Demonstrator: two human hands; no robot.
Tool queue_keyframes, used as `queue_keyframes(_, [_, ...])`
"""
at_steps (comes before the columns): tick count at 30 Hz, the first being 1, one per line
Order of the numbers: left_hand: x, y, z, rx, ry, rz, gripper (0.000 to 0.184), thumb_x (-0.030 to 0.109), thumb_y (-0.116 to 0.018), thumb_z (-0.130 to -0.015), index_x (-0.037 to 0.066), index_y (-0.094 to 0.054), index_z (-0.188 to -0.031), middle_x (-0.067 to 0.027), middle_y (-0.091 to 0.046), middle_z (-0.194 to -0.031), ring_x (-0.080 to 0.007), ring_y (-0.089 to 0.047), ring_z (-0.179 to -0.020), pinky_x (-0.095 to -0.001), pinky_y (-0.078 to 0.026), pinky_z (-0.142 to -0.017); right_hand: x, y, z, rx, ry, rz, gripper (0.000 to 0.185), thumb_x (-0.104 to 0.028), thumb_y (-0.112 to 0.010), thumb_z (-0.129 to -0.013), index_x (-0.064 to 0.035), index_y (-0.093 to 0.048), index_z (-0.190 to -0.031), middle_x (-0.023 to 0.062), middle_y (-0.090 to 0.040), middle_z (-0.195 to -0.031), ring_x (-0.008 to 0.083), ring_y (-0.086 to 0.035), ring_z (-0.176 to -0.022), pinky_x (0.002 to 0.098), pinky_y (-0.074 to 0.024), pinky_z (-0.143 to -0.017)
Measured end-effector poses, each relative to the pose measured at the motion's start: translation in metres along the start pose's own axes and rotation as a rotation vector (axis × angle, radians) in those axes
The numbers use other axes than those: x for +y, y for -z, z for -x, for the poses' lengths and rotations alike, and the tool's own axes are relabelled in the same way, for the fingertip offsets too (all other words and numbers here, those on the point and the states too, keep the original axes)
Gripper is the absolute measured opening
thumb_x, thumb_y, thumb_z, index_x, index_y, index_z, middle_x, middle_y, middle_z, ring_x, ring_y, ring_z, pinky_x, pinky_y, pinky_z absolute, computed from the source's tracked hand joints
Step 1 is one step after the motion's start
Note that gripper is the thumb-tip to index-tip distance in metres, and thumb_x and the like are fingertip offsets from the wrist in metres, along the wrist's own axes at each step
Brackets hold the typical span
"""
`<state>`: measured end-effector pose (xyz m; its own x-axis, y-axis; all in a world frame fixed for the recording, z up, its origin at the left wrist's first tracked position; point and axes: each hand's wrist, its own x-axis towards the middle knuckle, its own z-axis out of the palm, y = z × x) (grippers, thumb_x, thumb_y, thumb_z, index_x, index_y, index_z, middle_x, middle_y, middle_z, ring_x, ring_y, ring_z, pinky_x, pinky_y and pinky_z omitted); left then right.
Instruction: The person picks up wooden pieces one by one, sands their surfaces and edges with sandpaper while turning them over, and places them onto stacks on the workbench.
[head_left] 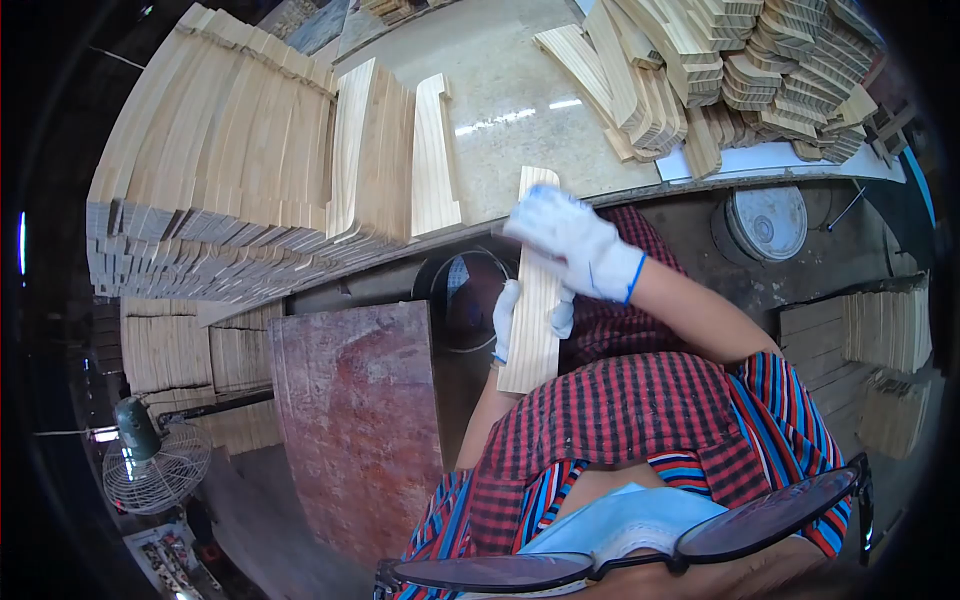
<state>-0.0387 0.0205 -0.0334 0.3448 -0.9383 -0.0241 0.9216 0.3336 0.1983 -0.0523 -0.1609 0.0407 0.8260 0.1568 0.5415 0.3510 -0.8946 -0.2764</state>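
A pale wooden piece (535, 330) with one rounded end is held upright in front of my chest, its lower end near the apron. My left hand (505, 318), in a white glove, grips it from behind, with fingertips showing along the right edge. My right hand (575, 238), also gloved, lies across its upper front face with fingers bent over it. Whether anything sits between the right palm and the wood is hidden. Just beyond, a single shaped wooden piece (434, 155) stands on the worktable (500, 150), beside a short row of similar pieces (370, 150).
Long stacked rows of wooden pieces (220, 130) fill the table's left side. A heap of curved pieces (720, 70) lies at right. Below are a white-lidded bucket (768, 222), a reddish board (355, 420), a fan (155, 465) and more stacked wood (885, 328).
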Motion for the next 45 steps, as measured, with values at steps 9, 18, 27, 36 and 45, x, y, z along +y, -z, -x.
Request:
queue_keyframes(9, [-0.008,0.0,0.005,0.076,0.044,0.171,0.07,0.052,-0.06,-0.083,0.001,-0.045,-0.129,-0.0182,-0.058,-0.106,-0.0271,-0.061,-0.075,-0.0354,-0.052,-0.062,-0.001,-0.007,-0.004,-0.124,-0.01,0.101,0.047,-0.015,-0.06,-0.078,-0.0129,-0.052,-0.124,0.0156,-0.056,-0.109,0.0357,-0.052,-0.107,0.0433,-0.0386,-0.101])
queue_keyframes(18, [-0.008,0.003,0.005,0.134,0.024,0.095,0.074,0.06,-0.055,-0.085,0.001,-0.044,-0.128,-0.016,-0.056,-0.101,-0.0251,-0.059,-0.073,-0.0355,-0.052,-0.061,0.016,-0.012,-0.023,-0.003,-0.184,0.122,0.031,-0.013,-0.057,-0.079,-0.0123,-0.058,-0.11,0.0121,-0.056,-0.102,0.0318,-0.053,-0.099,0.0427,-0.0442,-0.086])
queue_keyframes(27, [-0.009,-0.001,0.008,0.247,0.015,0.008,0.077,0.063,-0.054,-0.084,-0.003,-0.045,-0.123,-0.0169,-0.056,-0.1,-0.0237,-0.057,-0.067,-0.0332,-0.049,-0.055,0.032,-0.016,-0.036,0.117,-0.052,0.071,0.045,-0.014,-0.06,-0.076,-0.0101,-0.055,-0.121,0.0127,-0.057,-0.104,0.0346,-0.054,-0.098,0.0431,-0.0448,-0.089])
queue_keyframes(36, [-0.004,0.046,0.013,0.121,0.013,-0.022,0.079,0.063,-0.05,-0.083,0.001,-0.044,-0.132,-0.0182,-0.061,-0.111,-0.0308,-0.066,-0.083,-0.0468,-0.057,-0.068,-0.013,-0.009,-0.007,0.074,0.103,-0.263,0.027,-0.014,-0.057,-0.079,-0.0131,-0.061,-0.106,0.0095,-0.06,-0.098,0.029,-0.057,-0.1,0.0414,-0.047,-0.089])
queue_keyframes(45, [-0.011,-0.001,-0.006,0.563,-0.293,-0.01,0.075,0.055,-0.055,-0.081,-0.004,-0.048,-0.126,-0.0235,-0.062,-0.106,-0.0315,-0.066,-0.079,-0.0409,-0.058,-0.064,-0.034,-0.003,0.044,-0.185,-0.124,-0.208,0.049,-0.018,-0.057,-0.09,-0.0108,-0.048,-0.137,0.016,-0.05,-0.134,0.0323,-0.038,-0.135,0.0418,-0.0261,-0.115])
